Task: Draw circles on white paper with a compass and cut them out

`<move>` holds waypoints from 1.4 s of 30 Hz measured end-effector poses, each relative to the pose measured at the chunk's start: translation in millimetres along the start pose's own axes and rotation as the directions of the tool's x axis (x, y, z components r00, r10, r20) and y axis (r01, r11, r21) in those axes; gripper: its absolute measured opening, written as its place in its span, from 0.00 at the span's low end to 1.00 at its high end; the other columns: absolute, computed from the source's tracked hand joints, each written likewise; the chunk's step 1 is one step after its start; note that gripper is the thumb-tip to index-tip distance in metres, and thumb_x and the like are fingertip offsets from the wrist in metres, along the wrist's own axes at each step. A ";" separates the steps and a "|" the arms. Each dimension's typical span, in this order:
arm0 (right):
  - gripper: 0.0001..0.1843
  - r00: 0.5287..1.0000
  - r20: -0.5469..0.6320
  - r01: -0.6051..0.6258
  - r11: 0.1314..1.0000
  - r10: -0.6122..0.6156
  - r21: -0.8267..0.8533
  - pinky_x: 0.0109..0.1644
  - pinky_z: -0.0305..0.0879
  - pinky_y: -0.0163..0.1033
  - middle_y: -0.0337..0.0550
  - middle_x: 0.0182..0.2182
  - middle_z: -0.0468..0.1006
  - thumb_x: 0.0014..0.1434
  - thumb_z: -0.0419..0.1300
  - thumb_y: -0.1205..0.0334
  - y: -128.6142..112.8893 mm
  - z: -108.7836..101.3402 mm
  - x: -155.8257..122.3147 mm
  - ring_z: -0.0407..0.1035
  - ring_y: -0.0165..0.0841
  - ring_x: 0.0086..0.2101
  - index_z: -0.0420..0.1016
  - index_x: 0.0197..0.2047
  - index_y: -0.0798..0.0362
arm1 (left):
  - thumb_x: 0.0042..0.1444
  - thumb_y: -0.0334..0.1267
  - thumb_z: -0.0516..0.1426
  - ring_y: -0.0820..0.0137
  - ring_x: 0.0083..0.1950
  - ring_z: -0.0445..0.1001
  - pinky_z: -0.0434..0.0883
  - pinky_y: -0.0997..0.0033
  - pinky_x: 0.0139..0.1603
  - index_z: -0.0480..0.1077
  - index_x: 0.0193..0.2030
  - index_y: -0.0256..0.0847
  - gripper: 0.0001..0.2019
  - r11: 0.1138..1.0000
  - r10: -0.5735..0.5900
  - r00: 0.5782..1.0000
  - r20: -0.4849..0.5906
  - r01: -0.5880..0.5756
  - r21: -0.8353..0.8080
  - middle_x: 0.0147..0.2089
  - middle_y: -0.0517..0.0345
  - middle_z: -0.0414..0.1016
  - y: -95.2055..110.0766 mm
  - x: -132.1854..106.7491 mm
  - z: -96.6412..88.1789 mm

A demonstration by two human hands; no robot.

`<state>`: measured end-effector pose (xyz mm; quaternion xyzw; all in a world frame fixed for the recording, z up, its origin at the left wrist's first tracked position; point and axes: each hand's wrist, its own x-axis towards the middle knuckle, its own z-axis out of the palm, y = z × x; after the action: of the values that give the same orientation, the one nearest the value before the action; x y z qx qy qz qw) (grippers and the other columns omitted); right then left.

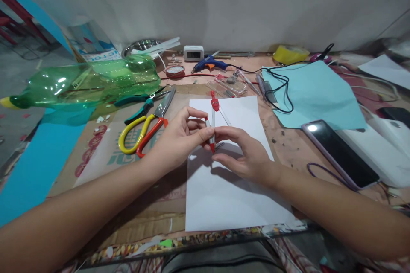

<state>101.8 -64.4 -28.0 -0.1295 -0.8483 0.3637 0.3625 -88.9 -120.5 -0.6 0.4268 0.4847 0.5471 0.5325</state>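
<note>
The left hand (187,132) was pinching a slim white piece with red ends (210,134) between thumb and fingers. The piece stood nearly upright, red tip down, alongside one leg of a drawing compass with a red head and silver metal legs (215,103). Whether it was joined to that leg could not be determined. The right hand (246,153) was close against the left, its thumb and forefinger parted around the lower end; whether it gripped the compass could not be told.

The compass was located above a plain white sheet of paper (230,204), head up, legs parted. The sheet lay near the front edge of the surface (288,149).

To the left were scissors with one yellow and one red handle (159,115), pliers with teal and black handles (141,111) and, farther off, a green transparent plastic bottle (96,81) on its side. At the far side were a white device with a dark display (194,53) and a blue glue gun with an orange trigger (209,64). To the right were a pale blue sheet (320,89) with a black cable (286,81) across it, and a dark-screened phone (341,153).
</note>
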 end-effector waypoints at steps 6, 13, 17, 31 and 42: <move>0.27 1.000 -0.007 0.005 1.000 -0.005 0.011 0.54 0.77 0.43 0.45 0.50 0.82 0.64 0.66 0.59 1.8 1.1 -0.7 0.79 0.37 0.46 0.66 0.64 0.45 | 0.53 0.39 0.69 0.74 0.29 0.78 0.74 0.77 0.28 0.64 0.44 0.41 0.19 1.000 0.000 1.000 -0.007 0.000 0.005 0.29 0.66 0.76 -0.6 -0.9 0.4; 0.29 1.000 -0.006 0.020 1.000 -0.020 0.015 0.55 0.76 0.41 0.44 0.50 0.81 0.63 0.68 0.61 3.2 1.1 -2.3 0.78 0.34 0.47 0.65 0.64 0.45 | 0.54 0.36 0.67 0.75 0.27 0.77 0.74 0.77 0.28 0.64 0.42 0.40 0.16 1.000 0.009 1.000 0.006 -0.009 0.015 0.29 0.66 0.75 -0.1 -0.1 -0.4; 0.28 1.000 -0.003 0.010 1.000 -0.010 0.003 0.55 0.76 0.43 0.45 0.50 0.81 0.63 0.67 0.60 2.0 0.8 -0.9 0.79 0.36 0.47 0.65 0.64 0.45 | 0.55 0.36 0.67 0.75 0.28 0.78 0.74 0.78 0.27 0.63 0.43 0.41 0.17 1.000 0.010 1.000 0.014 -0.010 0.009 0.29 0.66 0.76 -1.2 0.1 -1.1; 0.18 0.970 -0.048 -0.233 0.965 0.240 0.123 0.47 0.74 0.44 0.44 0.41 0.80 0.73 0.53 0.55 -2.5 -16.8 3.9 0.76 0.36 0.42 0.67 0.63 0.46 | 0.62 0.33 0.62 0.70 0.39 0.81 0.77 0.71 0.41 0.63 0.56 0.45 0.18 0.865 0.337 0.939 0.066 -0.336 0.372 0.39 0.61 0.78 0.9 -7.6 -5.1; 0.06 0.888 -0.127 -0.436 0.897 0.442 0.076 0.39 0.68 0.40 0.40 0.33 0.78 0.68 0.56 0.61 14.4 -28.3 14.7 0.73 0.32 0.33 0.72 0.41 0.51 | 0.58 0.39 0.66 0.58 0.54 0.74 0.73 0.53 0.54 0.57 0.66 0.44 0.32 0.417 0.364 0.910 0.200 -0.352 0.838 0.54 0.49 0.73 -11.2 -0.4 -14.7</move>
<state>111.0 -32.4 -17.1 -0.3348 -0.7610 0.4451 0.3327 -101.4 -122.4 -14.1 0.7231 0.5921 0.3359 0.1172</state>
